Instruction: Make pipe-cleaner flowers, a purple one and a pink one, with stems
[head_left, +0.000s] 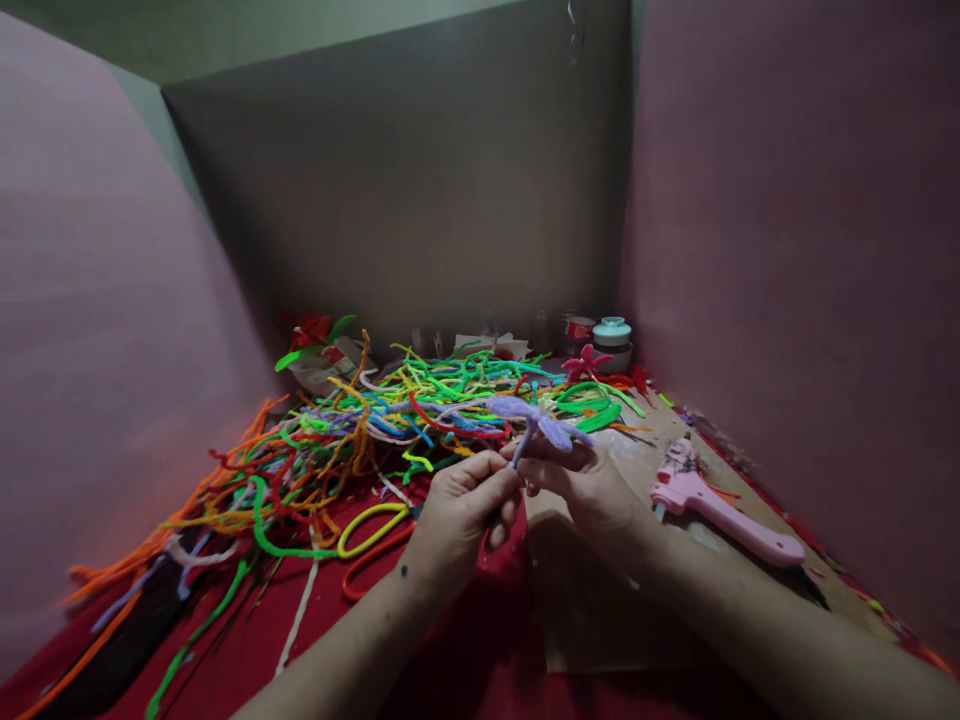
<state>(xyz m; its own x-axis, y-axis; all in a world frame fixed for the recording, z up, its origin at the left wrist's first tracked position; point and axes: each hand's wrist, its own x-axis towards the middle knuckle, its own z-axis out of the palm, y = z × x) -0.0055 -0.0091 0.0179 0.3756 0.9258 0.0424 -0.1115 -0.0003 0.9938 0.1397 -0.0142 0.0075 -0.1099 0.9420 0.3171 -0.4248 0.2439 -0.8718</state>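
A lavender pipe-cleaner flower (536,418) with long petals is held up in front of me. Its stem is pinched between the thumb and fingers of my left hand (469,505). My right hand (589,490) is closed just under the petals, with thumb and fingers at the flower and its stem; the exact grip is partly hidden. Just left of my left hand lie scissors (373,530) with one yellow and one red handle loop. Behind the hands spreads a tangled heap of colourful pipe cleaners (450,385).
A pink glue gun (731,515) lies on a cardboard sheet (600,630) at the right. At the back stand a jar with a light-blue lid (612,333), a dark pink flower (586,362) and a red flower (310,330). Pink panels and a grey back board (420,190) enclose the red-covered table.
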